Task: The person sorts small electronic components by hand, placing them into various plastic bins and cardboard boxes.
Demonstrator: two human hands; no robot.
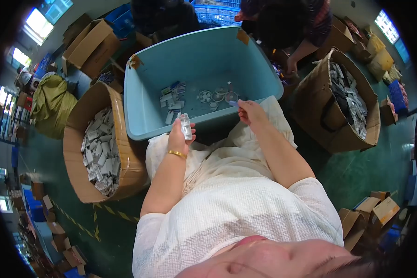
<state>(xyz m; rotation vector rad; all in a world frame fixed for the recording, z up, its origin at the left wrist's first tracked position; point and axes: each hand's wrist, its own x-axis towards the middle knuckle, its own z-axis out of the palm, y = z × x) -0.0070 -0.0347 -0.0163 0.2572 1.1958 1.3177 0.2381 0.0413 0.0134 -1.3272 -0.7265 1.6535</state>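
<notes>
My left hand [178, 136] is closed around a small clear plastic packet [186, 126] and holds it upright, just in front of the near wall of the big light blue plastic tub [143, 92]. A gold bracelet [177, 154] sits on that wrist. My right hand [250, 112] is raised over the near rim of the tub, and its thumb and fingertips [239, 105] are pinched together on a small bluish piece [234, 104]; it is too small for me to tell what it is. On the bottom of the tub lie a few white packets [171, 102] and some round fan-like parts [217, 96]. A cream cloth [227, 153] covers my lap under both forearms. At my left stands an open cardboard box [78, 153] filled with many white packets, and at my right is another cardboard box [370, 116] with grey and dark pieces. Across the tub, another person [287, 23] bends over the work, 1 hand down near the far right corner.
</notes>
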